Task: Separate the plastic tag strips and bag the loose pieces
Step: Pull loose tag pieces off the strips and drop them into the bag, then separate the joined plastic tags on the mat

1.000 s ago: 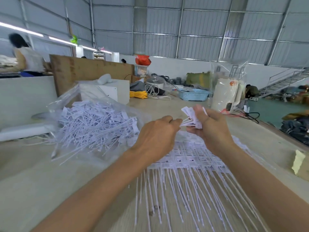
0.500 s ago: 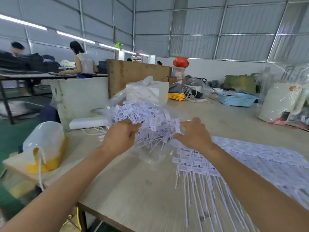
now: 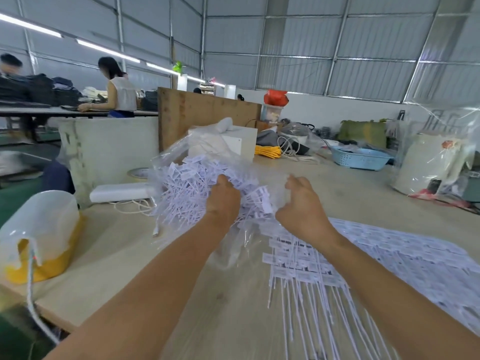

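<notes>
Hands, two, ours. Left hand point(image 3: 224, 201) reaches into one clear plastic bag point(image 3: 179, 154) of loose white tags point(image 3: 192, 185); we cannot tell its grip. Right hand point(image 3: 302, 206) pinches bag film, fingers curled. One sheet of joined tag strips point(image 3: 389, 255) lies on table point(image 3: 117, 245), right. One blue basket point(image 3: 359, 158) beyond.

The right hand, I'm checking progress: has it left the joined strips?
Yes. The right hand went left from above the joined strips to the bag, gripping its plastic.

White tags point(image 3: 197, 188) in a clear bag point(image 3: 228, 253) — pale wood-grain table point(image 3: 117, 245), blue basket point(image 3: 361, 158).
</notes>
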